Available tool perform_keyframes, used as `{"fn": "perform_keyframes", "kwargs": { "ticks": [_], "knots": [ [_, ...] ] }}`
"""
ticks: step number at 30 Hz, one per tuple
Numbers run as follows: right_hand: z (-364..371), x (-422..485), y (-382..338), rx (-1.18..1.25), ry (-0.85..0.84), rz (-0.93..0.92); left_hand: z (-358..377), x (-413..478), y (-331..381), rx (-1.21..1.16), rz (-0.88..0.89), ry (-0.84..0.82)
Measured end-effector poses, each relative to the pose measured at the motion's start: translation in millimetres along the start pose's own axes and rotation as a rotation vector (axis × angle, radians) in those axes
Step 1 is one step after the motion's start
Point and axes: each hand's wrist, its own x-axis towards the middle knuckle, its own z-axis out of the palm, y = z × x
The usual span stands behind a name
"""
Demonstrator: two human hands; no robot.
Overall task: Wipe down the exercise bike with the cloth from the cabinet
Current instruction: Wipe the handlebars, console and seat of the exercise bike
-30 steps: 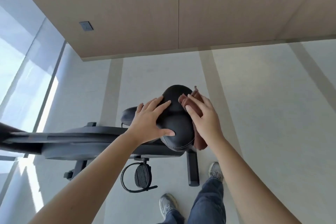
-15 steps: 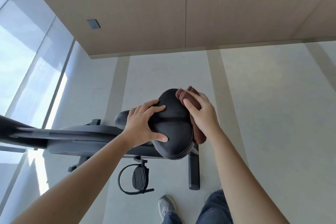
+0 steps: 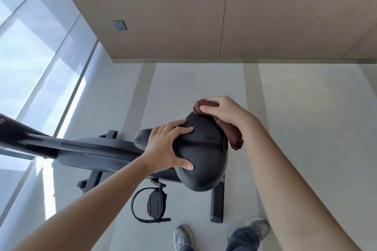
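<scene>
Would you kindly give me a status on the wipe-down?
Left hand flat on saddle. Right hand grips brown cloth at saddle's far edge. No obstruction visible.

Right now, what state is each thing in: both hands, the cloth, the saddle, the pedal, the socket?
left hand: fingers spread flat, pressing on the saddle's left side.
right hand: fingers curled over the cloth at the saddle's far edge.
cloth: brown, bunched, hanging over the saddle's right rim.
saddle: black, a hand on each side.
pedal: untouched, strap looped.
wall socket: nothing plugged in.
</scene>
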Motion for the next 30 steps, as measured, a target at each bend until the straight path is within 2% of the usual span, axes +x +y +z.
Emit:
{"fn": "perform_keyframes", "kwargs": {
  "ticks": [2, 10, 15, 19, 21, 23, 26, 30],
  "knots": [
    [4, -1, 4, 0.042, 0.037, -0.001, -1, 0, 0, 0.003, 0.007, -0.001],
    [42, -46, 29, 0.016, 0.477, -0.127, 1, 0, -1, -0.005, 0.025, 0.02],
    [80, -91, 38, 0.141, 0.686, -0.09, 3, -1, -3, 0.008, 0.051, 0.041],
    [131, -112, 35, 0.223, 0.992, -0.021, 4, -2, -4, 0.012, 0.07, 0.059],
    [159, -114, 26, 0.15, 1.163, 0.012, 5, -2, -5, 0.019, 0.084, 0.06],
    [173, -112, 19, 0.084, 1.261, 0.024, 6, -3, -5, 0.016, 0.094, 0.067],
    [161, -111, 19, 0.082, 1.249, 0.003, 7, -5, -5, 0.011, 0.097, 0.073],
    [119, -107, 27, 0.027, 0.986, -0.083, 8, -4, -7, 0.014, 0.124, 0.069]
  ]
}}
